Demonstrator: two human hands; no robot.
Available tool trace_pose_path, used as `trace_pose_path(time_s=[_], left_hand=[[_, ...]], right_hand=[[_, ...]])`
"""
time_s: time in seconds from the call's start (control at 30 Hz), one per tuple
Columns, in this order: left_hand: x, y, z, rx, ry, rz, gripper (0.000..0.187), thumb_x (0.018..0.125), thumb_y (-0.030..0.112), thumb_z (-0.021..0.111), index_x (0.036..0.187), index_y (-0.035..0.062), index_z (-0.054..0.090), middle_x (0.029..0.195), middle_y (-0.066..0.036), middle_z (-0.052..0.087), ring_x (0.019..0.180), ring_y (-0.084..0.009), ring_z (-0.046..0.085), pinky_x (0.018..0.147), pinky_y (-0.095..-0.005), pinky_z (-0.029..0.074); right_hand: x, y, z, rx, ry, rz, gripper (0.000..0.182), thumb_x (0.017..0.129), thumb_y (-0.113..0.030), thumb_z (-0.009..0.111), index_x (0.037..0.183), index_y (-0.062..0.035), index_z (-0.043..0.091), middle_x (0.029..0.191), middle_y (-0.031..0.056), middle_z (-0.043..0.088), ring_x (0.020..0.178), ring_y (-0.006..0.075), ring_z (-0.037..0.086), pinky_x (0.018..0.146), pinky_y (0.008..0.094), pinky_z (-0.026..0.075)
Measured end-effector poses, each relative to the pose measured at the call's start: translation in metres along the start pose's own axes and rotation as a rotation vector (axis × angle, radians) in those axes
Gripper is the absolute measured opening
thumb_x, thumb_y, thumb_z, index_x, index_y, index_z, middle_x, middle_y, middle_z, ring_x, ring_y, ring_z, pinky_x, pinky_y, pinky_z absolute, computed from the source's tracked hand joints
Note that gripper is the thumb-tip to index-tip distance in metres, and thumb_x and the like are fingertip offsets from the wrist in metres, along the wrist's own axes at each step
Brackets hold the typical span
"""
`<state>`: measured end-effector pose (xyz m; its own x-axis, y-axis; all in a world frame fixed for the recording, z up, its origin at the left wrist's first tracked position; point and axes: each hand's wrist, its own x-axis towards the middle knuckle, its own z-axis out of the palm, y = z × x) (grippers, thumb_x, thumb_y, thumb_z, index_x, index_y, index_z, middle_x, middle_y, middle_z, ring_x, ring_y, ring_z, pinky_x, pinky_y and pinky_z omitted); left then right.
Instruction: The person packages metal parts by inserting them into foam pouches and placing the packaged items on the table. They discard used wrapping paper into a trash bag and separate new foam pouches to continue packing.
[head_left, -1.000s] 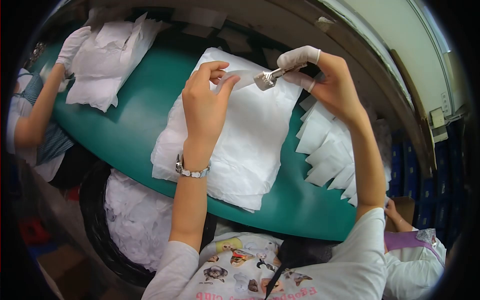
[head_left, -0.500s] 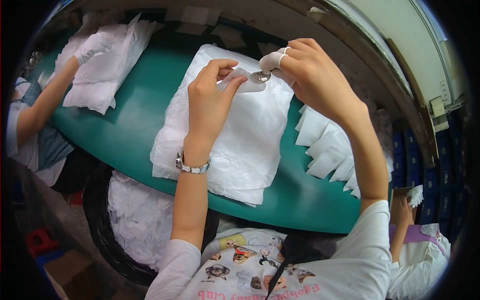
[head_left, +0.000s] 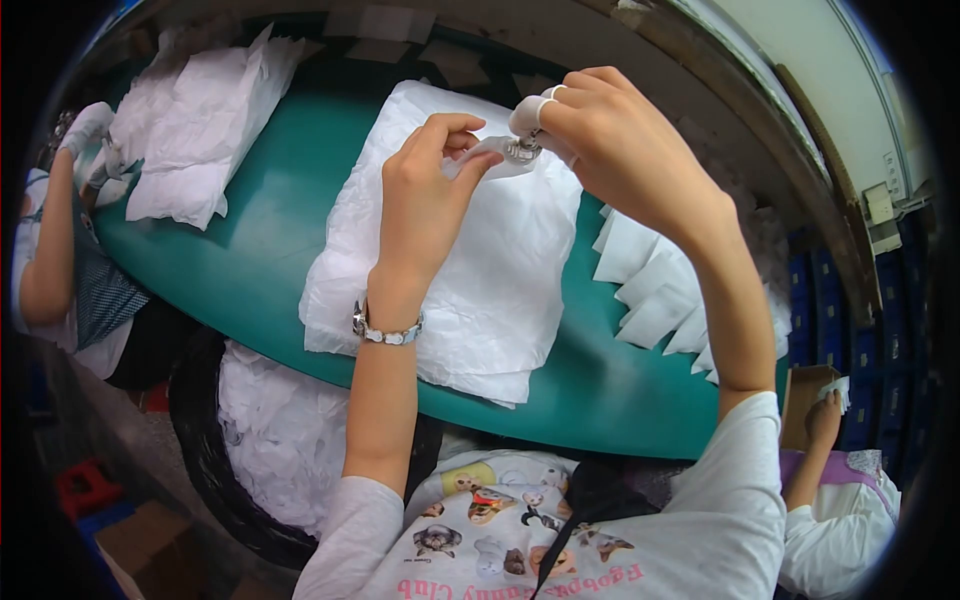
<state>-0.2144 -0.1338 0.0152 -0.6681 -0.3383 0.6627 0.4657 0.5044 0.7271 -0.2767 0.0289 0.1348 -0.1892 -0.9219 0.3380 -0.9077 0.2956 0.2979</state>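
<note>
Pinched in my left hand [head_left: 425, 195] is a small translucent white pouch [head_left: 508, 168]. My right hand [head_left: 622, 140], with white finger cots on its fingertips, grips a small shiny metal piece [head_left: 523, 149] right at the pouch's edge; its exact kind is too small to tell. Both hands are raised over a stack of crinkled white sheets [head_left: 470, 300] lying on the green table [head_left: 270, 280]. A watch and a light bracelet circle my left wrist.
Overlapping white pouches [head_left: 650, 285] fan out on the right. Another white sheet stack [head_left: 205, 130] lies on the left beside a co-worker's gloved hands [head_left: 95, 140]. Below the table edge stands a black-lined bin [head_left: 195, 430] of white scraps. A second co-worker's hand [head_left: 825, 415] is at lower right.
The metal piece overlaps the pouch's edge more, and the pouch looks narrower. The left co-worker's hand has drawn back from the sheet stack. The right co-worker's hand has shifted slightly.
</note>
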Motion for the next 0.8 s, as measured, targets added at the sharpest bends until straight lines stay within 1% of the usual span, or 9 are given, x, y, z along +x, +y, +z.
trace_pose_path(time_s=[0.13,0.2,0.3,0.4,0.43,0.53,0.63,0.73,0.8], left_hand=[[0.000,-0.002,0.002,-0.054,0.047,-0.029,0.019,0.083,0.008,0.077,0.099,0.0002,0.068,0.088,-0.011,0.071,0.077,-0.0219,0.069,0.075,-0.0301,0.055],[0.001,0.002,0.001,-0.075,0.070,-0.076,0.015,0.086,0.010,0.075,0.095,-0.0004,0.069,0.088,-0.011,0.072,0.075,-0.0221,0.069,0.074,-0.0299,0.054],[0.000,0.002,-0.003,-0.008,0.051,-0.122,0.017,0.093,0.015,0.071,0.100,-0.0002,0.072,0.091,-0.008,0.072,0.076,-0.0083,0.061,0.069,-0.0206,0.050],[0.001,-0.001,0.001,-0.112,0.097,-0.074,0.015,0.090,0.014,0.072,0.095,0.0000,0.072,0.090,-0.009,0.072,0.076,-0.0192,0.067,0.068,-0.0280,0.050],[0.000,-0.001,0.002,-0.146,0.102,-0.101,0.015,0.090,0.014,0.071,0.095,0.0000,0.072,0.090,-0.009,0.072,0.076,-0.0176,0.066,0.067,-0.0275,0.050],[0.001,-0.002,0.002,-0.226,0.117,-0.174,0.017,0.092,0.016,0.071,0.097,0.0001,0.073,0.090,-0.006,0.072,0.077,-0.0133,0.064,0.068,-0.0258,0.049],[0.001,0.000,0.000,-0.259,0.119,-0.230,0.019,0.094,0.019,0.070,0.098,0.0000,0.073,0.091,-0.004,0.072,0.079,-0.0104,0.062,0.070,-0.0237,0.048],[0.001,-0.002,0.000,-0.312,0.111,-0.239,0.021,0.094,0.020,0.070,0.099,-0.0002,0.073,0.094,-0.004,0.072,0.082,-0.0091,0.061,0.072,-0.0222,0.048],[0.001,-0.005,0.004,-0.405,0.131,-0.198,0.022,0.094,0.020,0.070,0.099,-0.0006,0.073,0.096,-0.004,0.072,0.084,-0.0089,0.061,0.073,-0.0216,0.048]], right_hand=[[0.002,-0.003,0.003,0.066,0.061,0.060,0.014,0.084,-0.002,0.068,0.097,-0.0026,0.063,0.084,0.0116,0.067,0.086,0.0312,0.063,0.085,0.0397,0.048],[0.003,0.001,0.010,0.182,0.062,0.145,0.017,0.084,-0.002,0.069,0.100,-0.0021,0.063,0.084,0.0123,0.067,0.084,0.0321,0.064,0.080,0.0394,0.051],[0.001,0.001,0.012,0.329,0.056,0.215,0.018,0.084,-0.003,0.071,0.100,-0.0007,0.062,0.086,0.0133,0.069,0.081,0.0315,0.066,0.075,0.0381,0.053],[-0.002,-0.001,0.010,0.498,0.018,0.254,0.020,0.084,-0.006,0.073,0.100,0.0006,0.063,0.089,0.0123,0.070,0.082,0.0263,0.068,0.076,0.0348,0.055],[-0.003,-0.001,0.010,0.559,0.001,0.268,0.020,0.084,-0.007,0.074,0.100,0.0010,0.064,0.089,0.0116,0.070,0.083,0.0239,0.069,0.078,0.0335,0.055],[-0.007,0.001,0.015,0.739,0.168,0.292,0.023,0.084,-0.009,0.076,0.102,0.0006,0.065,0.092,0.0089,0.072,0.085,0.0179,0.068,0.080,0.0308,0.055],[-0.008,-0.001,0.020,0.825,0.294,0.319,0.024,0.081,-0.013,0.077,0.099,-0.0012,0.069,0.085,0.0097,0.072,0.079,0.0219,0.068,0.079,0.0328,0.054],[-0.008,-0.004,0.022,0.862,0.210,0.330,0.021,0.081,-0.013,0.077,0.098,-0.0015,0.071,0.086,0.0097,0.072,0.081,0.0222,0.069,0.079,0.0329,0.054],[-0.010,-0.003,0.030,0.839,0.248,0.345,0.019,0.081,-0.012,0.077,0.097,-0.0020,0.072,0.086,0.0095,0.072,0.081,0.0224,0.069,0.078,0.0326,0.054]])
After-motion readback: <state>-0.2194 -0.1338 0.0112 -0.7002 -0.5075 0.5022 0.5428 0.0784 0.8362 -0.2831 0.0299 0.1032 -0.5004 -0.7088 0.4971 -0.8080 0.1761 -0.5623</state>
